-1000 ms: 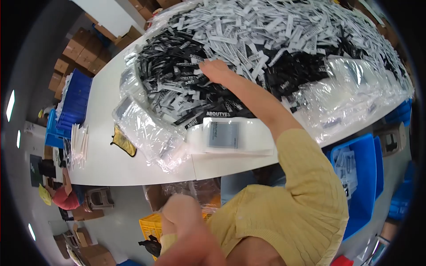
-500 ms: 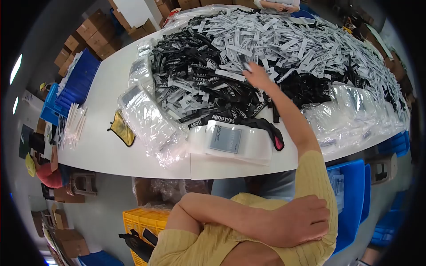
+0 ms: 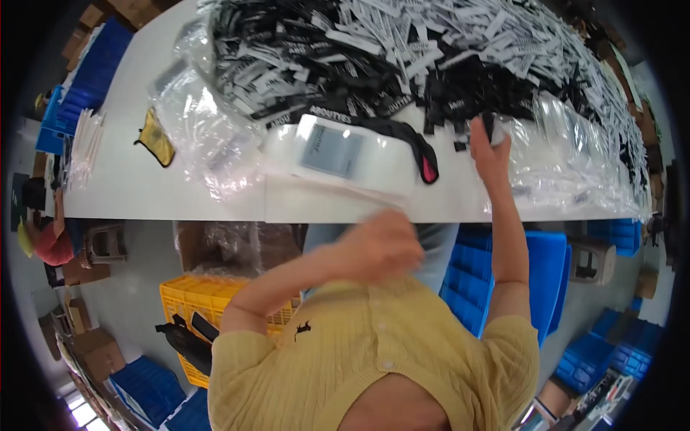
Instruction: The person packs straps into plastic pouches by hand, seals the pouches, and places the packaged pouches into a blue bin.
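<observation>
My left hand (image 3: 384, 244) is nearest, blurred, raised in front of my chest just under the table (image 3: 180, 201) edge; half a second ago it lay folded across my right upper arm, so it has come forward. Grip on that side: cannot tell, too smeared, nothing visibly in it.

My right hand (image 3: 489, 154) has pulled back. Half a second ago it was stretched far into the heap of black and white labels (image 3: 402, 57), pinching one; now it sits near the table edge, beside the clear plastic bags (image 3: 568, 165) on my right. Fingers are closed round a small dark piece at the tip, looks like one label (image 3: 488, 128), though it's tiny. So I'd judge a pick just got made and brought in.

The flat stack of clear pouches (image 3: 338, 154) with the grey card lies between my hands, untouched, same spot relative to the pile. A black strap with a pink end (image 3: 424, 161) lies touching its right side.

Further left on the table: crumpled bag pile (image 3: 208, 136), yellow item (image 3: 156, 136). View has tilted down versus before, more of my yellow shirt showing.
</observation>
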`<act>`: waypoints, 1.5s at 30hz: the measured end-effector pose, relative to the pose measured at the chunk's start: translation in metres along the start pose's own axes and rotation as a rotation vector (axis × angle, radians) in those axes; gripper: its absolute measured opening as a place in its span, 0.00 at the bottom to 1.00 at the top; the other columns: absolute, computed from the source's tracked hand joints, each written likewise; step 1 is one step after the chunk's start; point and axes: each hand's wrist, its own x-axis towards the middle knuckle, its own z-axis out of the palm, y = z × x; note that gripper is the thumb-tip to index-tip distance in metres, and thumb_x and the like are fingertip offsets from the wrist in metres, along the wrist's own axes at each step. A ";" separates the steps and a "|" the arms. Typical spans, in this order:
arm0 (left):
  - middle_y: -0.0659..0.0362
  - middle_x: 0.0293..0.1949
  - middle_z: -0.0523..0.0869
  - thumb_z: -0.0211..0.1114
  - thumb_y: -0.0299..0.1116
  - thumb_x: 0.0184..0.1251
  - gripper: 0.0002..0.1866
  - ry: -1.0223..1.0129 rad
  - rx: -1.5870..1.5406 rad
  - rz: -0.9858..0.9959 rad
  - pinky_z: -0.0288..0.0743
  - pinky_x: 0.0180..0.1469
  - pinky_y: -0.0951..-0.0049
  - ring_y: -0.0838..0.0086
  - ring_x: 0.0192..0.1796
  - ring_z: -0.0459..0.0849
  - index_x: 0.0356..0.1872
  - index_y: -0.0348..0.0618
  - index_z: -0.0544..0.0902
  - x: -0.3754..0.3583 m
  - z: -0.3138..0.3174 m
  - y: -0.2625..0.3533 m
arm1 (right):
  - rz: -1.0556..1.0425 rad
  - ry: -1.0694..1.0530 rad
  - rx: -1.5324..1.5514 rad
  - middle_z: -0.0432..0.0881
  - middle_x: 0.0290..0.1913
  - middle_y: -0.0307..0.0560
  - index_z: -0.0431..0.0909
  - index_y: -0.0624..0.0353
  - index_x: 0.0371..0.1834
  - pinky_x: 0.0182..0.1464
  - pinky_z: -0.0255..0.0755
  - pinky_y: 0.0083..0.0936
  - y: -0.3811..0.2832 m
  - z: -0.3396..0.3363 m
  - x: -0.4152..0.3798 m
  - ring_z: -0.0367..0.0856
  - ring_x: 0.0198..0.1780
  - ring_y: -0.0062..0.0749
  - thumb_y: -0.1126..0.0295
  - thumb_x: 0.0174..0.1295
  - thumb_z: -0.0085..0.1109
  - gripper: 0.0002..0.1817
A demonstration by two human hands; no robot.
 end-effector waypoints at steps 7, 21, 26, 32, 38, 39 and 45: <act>0.52 0.53 0.76 0.72 0.26 0.44 0.26 0.042 0.561 -0.354 0.70 0.55 0.62 0.54 0.56 0.73 0.51 0.44 0.79 -0.043 -0.025 -0.072 | -0.087 -0.025 0.078 0.72 0.21 0.36 0.71 0.64 0.31 0.27 0.61 0.16 0.071 0.018 -0.090 0.65 0.25 0.15 0.76 0.64 0.51 0.04; 0.53 0.52 0.80 0.70 0.32 0.50 0.21 -0.105 0.523 -0.332 0.71 0.55 0.61 0.56 0.53 0.75 0.48 0.43 0.81 -0.044 -0.038 -0.097 | -0.025 0.209 -0.031 0.71 0.20 0.32 0.75 0.62 0.41 0.27 0.62 0.16 0.061 0.038 -0.105 0.65 0.23 0.15 0.66 0.63 0.58 0.11; 0.52 0.50 0.81 0.68 0.30 0.52 0.20 -0.137 0.560 -0.246 0.72 0.53 0.62 0.55 0.49 0.76 0.49 0.42 0.80 -0.047 -0.041 -0.097 | 0.390 -0.142 0.508 0.75 0.28 0.38 0.74 0.58 0.38 0.28 0.63 0.17 0.060 0.032 -0.112 0.71 0.26 0.19 0.65 0.67 0.53 0.08; 0.49 0.40 0.82 0.62 0.24 0.58 0.16 0.023 0.533 -0.320 0.74 0.44 0.60 0.55 0.42 0.78 0.48 0.38 0.79 -0.050 -0.036 -0.100 | 0.489 -0.018 0.998 0.74 0.28 0.40 0.69 0.58 0.36 0.29 0.70 0.25 0.053 0.041 -0.100 0.74 0.27 0.26 0.72 0.63 0.56 0.06; 0.47 0.31 0.80 0.57 0.21 0.61 0.14 0.243 0.495 -0.374 0.72 0.33 0.63 0.54 0.30 0.78 0.49 0.36 0.78 -0.047 -0.032 -0.098 | 0.377 -0.011 0.634 0.73 0.17 0.41 0.70 0.61 0.22 0.26 0.70 0.24 0.027 0.033 -0.094 0.72 0.19 0.23 0.70 0.65 0.54 0.13; 0.47 0.30 0.80 0.57 0.21 0.61 0.14 0.292 0.478 -0.375 0.72 0.32 0.64 0.55 0.29 0.78 0.48 0.36 0.78 -0.045 -0.030 -0.099 | 0.267 -0.014 0.471 0.74 0.18 0.42 0.71 0.62 0.23 0.27 0.71 0.23 0.021 0.037 -0.096 0.73 0.20 0.23 0.69 0.65 0.53 0.13; 0.47 0.29 0.79 0.59 0.23 0.60 0.18 0.314 0.656 -0.305 0.67 0.61 0.63 0.56 0.31 0.81 0.53 0.44 0.80 -0.035 -0.021 -0.084 | -0.146 -0.012 -0.224 0.85 0.32 0.46 0.81 0.58 0.39 0.38 0.73 0.23 0.081 0.043 -0.106 0.85 0.34 0.40 0.67 0.61 0.61 0.08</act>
